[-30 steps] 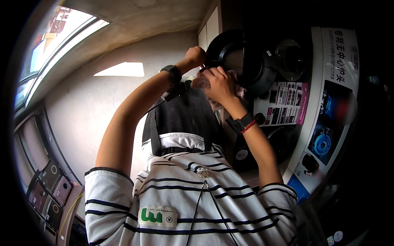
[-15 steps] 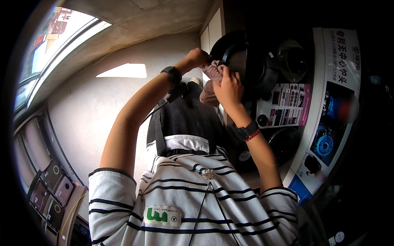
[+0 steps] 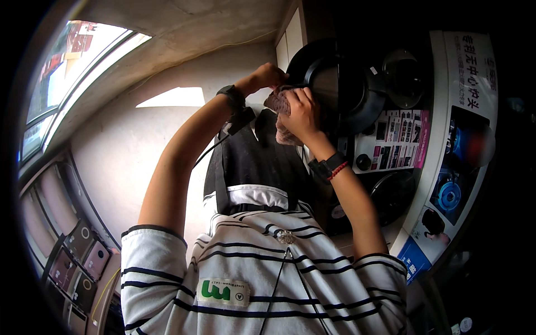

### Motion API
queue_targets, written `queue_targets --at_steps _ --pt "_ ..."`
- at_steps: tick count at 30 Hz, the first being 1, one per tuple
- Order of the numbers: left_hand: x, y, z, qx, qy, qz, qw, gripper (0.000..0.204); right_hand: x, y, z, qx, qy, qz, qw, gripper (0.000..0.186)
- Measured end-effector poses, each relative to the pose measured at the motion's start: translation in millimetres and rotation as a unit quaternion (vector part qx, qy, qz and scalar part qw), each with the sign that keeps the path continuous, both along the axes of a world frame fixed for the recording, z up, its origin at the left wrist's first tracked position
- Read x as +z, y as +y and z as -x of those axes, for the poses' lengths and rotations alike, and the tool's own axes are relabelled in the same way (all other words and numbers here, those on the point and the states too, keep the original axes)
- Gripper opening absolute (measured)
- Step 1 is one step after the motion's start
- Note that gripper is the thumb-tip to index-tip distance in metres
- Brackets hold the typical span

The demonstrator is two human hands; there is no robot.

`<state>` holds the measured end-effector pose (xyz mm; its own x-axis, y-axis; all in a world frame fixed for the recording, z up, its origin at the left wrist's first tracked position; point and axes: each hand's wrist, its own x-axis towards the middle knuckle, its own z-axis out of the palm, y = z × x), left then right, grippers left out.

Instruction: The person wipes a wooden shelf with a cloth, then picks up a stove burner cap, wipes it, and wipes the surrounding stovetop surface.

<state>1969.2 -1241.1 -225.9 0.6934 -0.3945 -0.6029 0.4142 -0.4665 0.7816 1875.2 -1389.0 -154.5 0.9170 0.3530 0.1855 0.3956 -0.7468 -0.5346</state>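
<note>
My left hand (image 3: 267, 77) is closed at the near-left rim of a large black ring-shaped piece (image 3: 304, 60), which looks like a round pan or a burner part. My right hand (image 3: 302, 115) is closed on a brownish-pink cloth (image 3: 287, 133), with the fingers bent over its upper part. The cloth bunches up against the left edge of the black piece, and a loose end hangs below my right hand. The tips of my left fingers are partly hidden at the rim.
On the dark counter to the right are a round black part (image 3: 403, 81), a printed sheet (image 3: 393, 139) and a dark round plate (image 3: 392, 195). A long printed panel (image 3: 466, 117) borders the counter. Several stove-like panels (image 3: 84, 254) stand at the lower left, below a window (image 3: 78, 72).
My right hand and the cloth have shifted left, toward my left hand. The black piece's ring faces the camera more now. My left hand stays at its rim.
</note>
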Motion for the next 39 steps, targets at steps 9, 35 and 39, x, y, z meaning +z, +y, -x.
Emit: queue_targets --at_steps 9,35,39 --pt "28.6 1.7 -13.0 -0.074 0.063 0.003 0.995 0.037 21.3 26.7 4.7 0.288 0.093 -0.008 0.953 0.026" --pt "19.2 2.9 11.3 -0.014 -0.073 0.028 0.997 0.024 28.5 -12.6 -122.3 -0.007 0.113 0.188 0.976 0.039" --pt "44.0 -1.0 12.3 0.028 -0.022 -0.032 0.999 0.024 16.4 -16.4 -115.3 0.000 0.126 0.081 0.989 0.043"
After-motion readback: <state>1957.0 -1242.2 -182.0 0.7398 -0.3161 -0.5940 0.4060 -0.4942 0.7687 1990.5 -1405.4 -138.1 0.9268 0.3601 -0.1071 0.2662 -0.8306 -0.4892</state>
